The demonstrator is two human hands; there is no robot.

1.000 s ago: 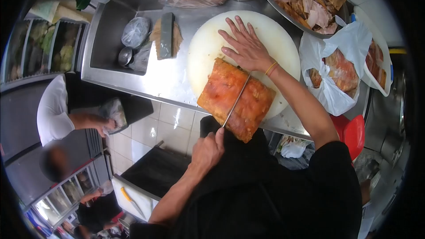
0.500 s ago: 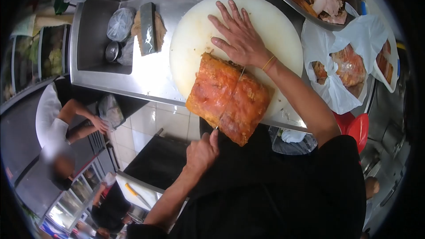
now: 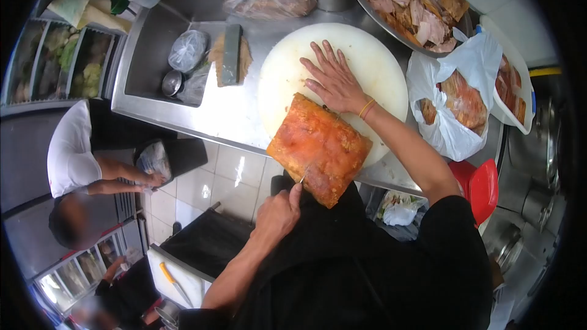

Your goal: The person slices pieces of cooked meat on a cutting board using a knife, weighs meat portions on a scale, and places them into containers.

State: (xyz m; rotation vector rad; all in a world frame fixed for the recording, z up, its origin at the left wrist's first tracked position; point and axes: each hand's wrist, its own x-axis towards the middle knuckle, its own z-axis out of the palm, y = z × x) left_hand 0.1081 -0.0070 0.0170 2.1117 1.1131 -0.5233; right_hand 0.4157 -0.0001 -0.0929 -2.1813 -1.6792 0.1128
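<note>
A slab of roast meat [image 3: 318,140] with shiny orange-brown skin lies partly on a round white cutting board [image 3: 281,67] and overhangs the counter's front edge. Thumb forward, my left hand [image 3: 278,214] is closed around a knife at the slab's near edge. Only a short bit of the knife's blade [image 3: 303,177] shows; the rest is hidden in or behind the meat. My right hand [image 3: 337,84] lies flat on the board, fingers spread, its heel beside the slab's far edge. Yellow bands circle that wrist.
A metal bowl of cut meat [image 3: 422,12] and bagged meat [image 3: 461,98] stand at right. A sink [image 3: 159,43] and a sharpening stone [image 3: 232,55] are at left. One co-worker [image 3: 76,146] bends at far left. A yellow-handled knife [image 3: 174,282] lies behind on a white board.
The blade, seen as a long line across the skin before, has sunk mostly out of sight. My right hand stays flat on the board. The whole view has shifted slightly.
</note>
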